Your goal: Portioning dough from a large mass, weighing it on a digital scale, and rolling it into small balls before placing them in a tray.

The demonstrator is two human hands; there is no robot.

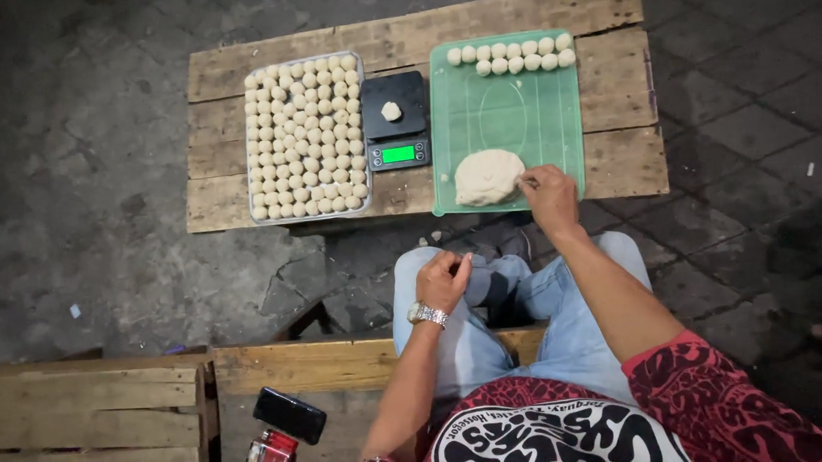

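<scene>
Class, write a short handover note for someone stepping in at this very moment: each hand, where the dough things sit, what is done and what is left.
Right hand: fingers pinching the edge of the dough lump on the green tray.
Left hand: curled over the lap, contents not visible.
Scale: one small dough piece on it.
Done: metal tray full of dough balls; two short rows of balls at the green tray's far edge.
Left: the lump remains to be portioned.

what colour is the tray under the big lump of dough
Translucent green. The tray shows best in the head view, with the dough lump on its near end by the right hand.
</scene>
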